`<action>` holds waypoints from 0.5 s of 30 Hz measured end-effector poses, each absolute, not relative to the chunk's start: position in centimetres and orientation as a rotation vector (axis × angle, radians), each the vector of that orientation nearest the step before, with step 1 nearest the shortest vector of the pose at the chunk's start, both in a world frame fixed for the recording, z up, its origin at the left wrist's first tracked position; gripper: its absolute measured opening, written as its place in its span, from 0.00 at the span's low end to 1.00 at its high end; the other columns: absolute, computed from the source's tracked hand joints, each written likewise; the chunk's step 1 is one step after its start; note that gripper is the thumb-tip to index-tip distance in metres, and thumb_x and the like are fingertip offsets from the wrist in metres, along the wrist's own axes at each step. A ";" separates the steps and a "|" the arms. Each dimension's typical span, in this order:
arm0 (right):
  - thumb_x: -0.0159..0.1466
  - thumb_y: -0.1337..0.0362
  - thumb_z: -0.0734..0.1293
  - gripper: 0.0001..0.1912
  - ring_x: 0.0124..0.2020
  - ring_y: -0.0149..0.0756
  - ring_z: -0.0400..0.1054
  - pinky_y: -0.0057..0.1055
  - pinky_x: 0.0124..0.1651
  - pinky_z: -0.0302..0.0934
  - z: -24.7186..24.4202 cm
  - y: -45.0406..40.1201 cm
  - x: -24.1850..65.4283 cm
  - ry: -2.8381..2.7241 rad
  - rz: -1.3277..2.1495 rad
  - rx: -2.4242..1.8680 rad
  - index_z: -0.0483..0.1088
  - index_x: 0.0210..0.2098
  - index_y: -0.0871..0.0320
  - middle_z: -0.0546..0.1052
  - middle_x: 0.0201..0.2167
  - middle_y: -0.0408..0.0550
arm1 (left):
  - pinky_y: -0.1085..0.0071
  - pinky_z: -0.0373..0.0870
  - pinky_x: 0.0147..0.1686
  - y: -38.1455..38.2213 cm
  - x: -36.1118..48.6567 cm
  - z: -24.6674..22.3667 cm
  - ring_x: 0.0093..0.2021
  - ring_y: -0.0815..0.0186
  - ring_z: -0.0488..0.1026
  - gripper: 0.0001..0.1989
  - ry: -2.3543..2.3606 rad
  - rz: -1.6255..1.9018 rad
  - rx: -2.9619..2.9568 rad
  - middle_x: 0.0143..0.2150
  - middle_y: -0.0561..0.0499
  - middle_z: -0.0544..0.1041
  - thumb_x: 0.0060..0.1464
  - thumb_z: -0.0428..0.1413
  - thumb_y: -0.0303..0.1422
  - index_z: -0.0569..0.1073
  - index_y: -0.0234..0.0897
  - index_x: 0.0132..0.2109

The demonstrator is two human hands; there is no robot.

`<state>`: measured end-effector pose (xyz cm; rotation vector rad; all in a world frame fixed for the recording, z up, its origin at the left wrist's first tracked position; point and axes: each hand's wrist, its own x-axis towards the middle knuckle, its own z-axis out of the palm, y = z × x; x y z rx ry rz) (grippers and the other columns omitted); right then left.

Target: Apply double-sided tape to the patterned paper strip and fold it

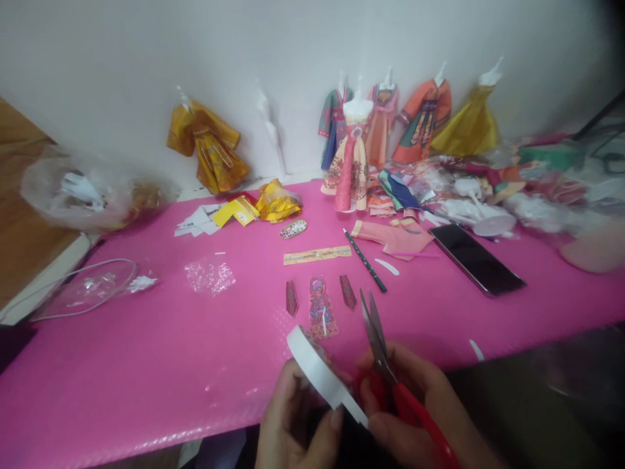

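Near the front edge of the pink-covered table, my left hand is closed around a roll of white tape. My right hand grips red-handled scissors, their blades slightly apart and pointing up and away. Its thumb is at the lower end of the tape; whether it pinches the tape is unclear. Just beyond the hands lies a patterned fabric piece with a small white strip on it. Dark red pointed pieces flank it on both sides. Behind these lies a yellowish patterned strip.
A dark green pencil and a black phone lie to the right. Several dressed miniature mannequins stand along the wall, with a bare one. Fabric and plastic bags pile at right; a clear bag sits at left.
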<state>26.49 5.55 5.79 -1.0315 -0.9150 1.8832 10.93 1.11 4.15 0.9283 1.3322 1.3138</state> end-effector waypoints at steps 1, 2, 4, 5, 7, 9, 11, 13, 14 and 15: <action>0.48 0.66 0.78 0.15 0.27 0.29 0.65 0.25 0.32 0.62 5.8 5.5 26.6 -0.916 1.899 -1.052 0.75 0.35 0.56 0.70 0.26 0.39 | 0.71 0.81 0.43 1.3 10.8 4.1 0.45 0.57 0.83 0.15 1.317 1.319 0.964 0.47 0.47 0.85 0.55 0.65 0.32 0.79 0.43 0.50; 0.47 0.66 0.78 0.16 0.27 0.29 0.65 0.25 0.31 0.61 5.7 5.4 26.7 -0.922 1.909 -1.075 0.75 0.35 0.56 0.71 0.26 0.39 | 0.72 0.81 0.42 1.4 10.6 4.1 0.44 0.59 0.84 0.14 1.313 1.335 0.994 0.47 0.49 0.85 0.56 0.65 0.31 0.79 0.44 0.50; 0.47 0.65 0.79 0.18 0.28 0.30 0.66 0.25 0.31 0.61 5.6 5.2 26.9 -0.938 1.916 -1.109 0.75 0.36 0.56 0.72 0.26 0.40 | 0.74 0.81 0.41 1.6 10.5 4.1 0.42 0.61 0.84 0.15 1.301 1.367 1.035 0.45 0.52 0.85 0.56 0.64 0.29 0.79 0.48 0.50; 0.48 0.64 0.79 0.18 0.28 0.31 0.67 0.26 0.31 0.61 5.4 5.2 26.9 -0.941 1.906 -1.115 0.74 0.37 0.56 0.72 0.26 0.40 | 0.75 0.81 0.42 1.6 10.5 4.1 0.42 0.62 0.84 0.15 1.295 1.382 1.050 0.44 0.53 0.86 0.56 0.64 0.29 0.79 0.49 0.49; 0.49 0.60 0.80 0.19 0.28 0.31 0.67 0.27 0.32 0.62 5.3 5.1 26.8 -0.955 1.887 -1.096 0.74 0.37 0.56 0.72 0.27 0.41 | 0.75 0.81 0.42 1.6 10.5 4.1 0.42 0.62 0.84 0.14 1.301 1.404 1.069 0.43 0.53 0.86 0.55 0.64 0.28 0.80 0.48 0.48; 0.51 0.56 0.79 0.20 0.29 0.31 0.67 0.27 0.33 0.63 5.2 5.2 26.8 -0.974 1.884 -1.040 0.74 0.39 0.56 0.72 0.27 0.41 | 0.74 0.81 0.42 1.5 10.5 4.0 0.42 0.61 0.84 0.12 1.344 1.419 1.062 0.42 0.52 0.86 0.55 0.65 0.29 0.81 0.46 0.47; 0.56 0.53 0.78 0.20 0.29 0.31 0.67 0.27 0.34 0.63 5.3 5.4 27.1 -1.007 1.887 -1.004 0.74 0.42 0.55 0.72 0.29 0.41 | 0.73 0.81 0.43 1.4 10.3 4.0 0.44 0.59 0.84 0.12 1.395 1.454 1.020 0.43 0.51 0.86 0.54 0.66 0.30 0.81 0.44 0.47; 0.59 0.51 0.76 0.20 0.31 0.32 0.67 0.29 0.36 0.64 5.3 5.8 27.7 -1.071 1.858 -1.017 0.73 0.46 0.54 0.73 0.31 0.42 | 0.73 0.81 0.43 1.3 10.0 4.0 0.46 0.59 0.83 0.13 1.427 1.503 0.959 0.46 0.51 0.86 0.55 0.66 0.30 0.80 0.45 0.48; 0.60 0.50 0.75 0.21 0.33 0.34 0.68 0.31 0.38 0.65 5.2 5.9 28.1 -1.117 1.837 -1.036 0.73 0.47 0.53 0.73 0.33 0.44 | 0.74 0.81 0.44 1.3 9.8 4.0 0.46 0.60 0.83 0.13 1.436 1.528 0.936 0.46 0.52 0.85 0.55 0.66 0.31 0.80 0.46 0.48; 0.60 0.48 0.75 0.22 0.35 0.36 0.69 0.33 0.41 0.66 5.1 6.1 28.5 -1.178 1.832 -1.045 0.73 0.48 0.53 0.74 0.35 0.45 | 0.74 0.81 0.44 1.4 9.6 4.1 0.46 0.61 0.83 0.12 1.443 1.555 0.926 0.46 0.52 0.85 0.56 0.66 0.31 0.80 0.46 0.48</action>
